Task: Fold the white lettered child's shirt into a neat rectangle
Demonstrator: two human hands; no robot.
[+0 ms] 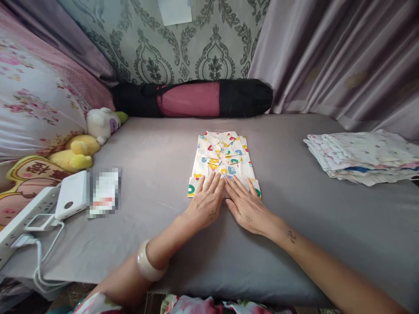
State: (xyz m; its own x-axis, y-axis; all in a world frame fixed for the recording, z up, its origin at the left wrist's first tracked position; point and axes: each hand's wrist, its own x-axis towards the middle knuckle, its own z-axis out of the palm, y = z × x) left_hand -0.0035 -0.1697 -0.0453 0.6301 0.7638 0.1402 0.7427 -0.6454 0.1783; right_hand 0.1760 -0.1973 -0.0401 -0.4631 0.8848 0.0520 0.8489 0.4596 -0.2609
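A white shirt (223, 150) with colourful printed shapes lies folded on the grey sheet, its collar toward the far side. My left hand (207, 198) rests flat on the left half of its near edge, fingers stretched out. Beside it, my right hand (244, 203) presses flat on the right half, with the thumb apart from the fingers. The fingertips of both hands nearly meet at the middle of the shirt. Part of the near edge is hidden under my hands.
A stack of folded clothes (363, 155) lies at the right. Along the wall stretches a black and pink rolled bag (191, 99). At the left are plush toys (78, 150), a power strip (32, 213) with cables, a white power bank (72, 194) and a blurred packet (104, 193).
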